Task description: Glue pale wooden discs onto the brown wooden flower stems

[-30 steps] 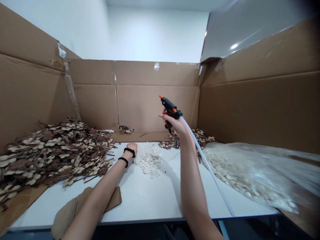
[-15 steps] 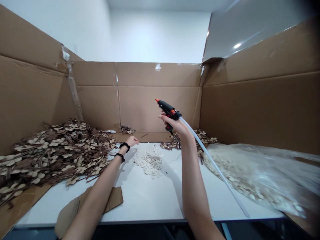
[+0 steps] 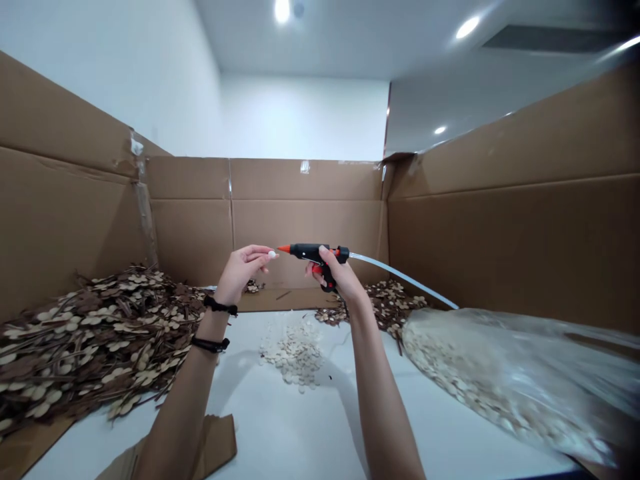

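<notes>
My right hand (image 3: pixel 336 272) is wrapped round a black and orange glue gun (image 3: pixel 313 253), held level above the table with its nozzle pointing left. A long, whitish glue stick (image 3: pixel 400 270) trails out of the gun's back end. Between the thumb and fingers of my left hand (image 3: pixel 246 268) is a small white disc (image 3: pixel 273 255), right by the orange nozzle tip. Whether tip and disc touch, I cannot tell. Below both hands, a heap of small white discs (image 3: pixel 295 352) lies on the white table (image 3: pixel 280 433).
Piles of brown and cream flower-shaped pieces lie at the left (image 3: pixel 100 327) and back right (image 3: pixel 390 303). A clear plastic bag (image 3: pixel 505 373) of discs covers the right side. Cardboard walls (image 3: pixel 310 223) enclose the table; a cardboard piece (image 3: pixel 220 443) lies at the front left.
My left hand has risen from beside the disc heap and now pinches a white disc. The glue gun has come down and turned level, its nozzle by that disc. The view has tilted up.
</notes>
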Action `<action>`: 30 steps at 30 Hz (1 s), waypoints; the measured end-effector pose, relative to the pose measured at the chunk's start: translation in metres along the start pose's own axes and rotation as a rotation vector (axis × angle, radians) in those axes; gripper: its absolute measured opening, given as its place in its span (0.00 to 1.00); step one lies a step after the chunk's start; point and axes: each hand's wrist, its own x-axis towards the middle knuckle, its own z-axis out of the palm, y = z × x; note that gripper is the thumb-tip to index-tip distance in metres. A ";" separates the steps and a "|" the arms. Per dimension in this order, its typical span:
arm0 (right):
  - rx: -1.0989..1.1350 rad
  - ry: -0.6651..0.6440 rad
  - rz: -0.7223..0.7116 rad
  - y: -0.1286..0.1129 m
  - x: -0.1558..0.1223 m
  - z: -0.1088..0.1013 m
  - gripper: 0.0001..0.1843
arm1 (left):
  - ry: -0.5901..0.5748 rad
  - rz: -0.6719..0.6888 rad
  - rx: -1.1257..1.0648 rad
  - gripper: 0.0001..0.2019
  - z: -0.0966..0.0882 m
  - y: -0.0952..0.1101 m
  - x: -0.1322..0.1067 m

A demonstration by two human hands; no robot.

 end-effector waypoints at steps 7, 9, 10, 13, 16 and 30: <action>0.050 -0.012 -0.014 0.012 0.002 -0.005 0.33 | -0.049 -0.016 0.041 0.20 0.002 0.022 -0.013; 0.060 -0.042 0.009 0.013 0.001 -0.006 0.33 | -0.059 -0.011 0.077 0.20 0.002 0.028 -0.017; 0.065 -0.049 0.019 0.013 0.001 -0.006 0.33 | -0.064 -0.008 0.095 0.20 0.003 0.030 -0.019; 0.073 -0.054 0.036 0.014 0.001 -0.005 0.33 | -0.081 0.010 0.120 0.18 0.005 0.036 -0.024; 0.080 -0.032 0.037 0.016 0.002 -0.005 0.33 | -0.085 0.025 0.105 0.17 0.007 0.038 -0.026; 0.028 0.047 0.064 0.010 0.001 -0.007 0.32 | -0.024 0.059 0.159 0.13 0.012 0.043 -0.031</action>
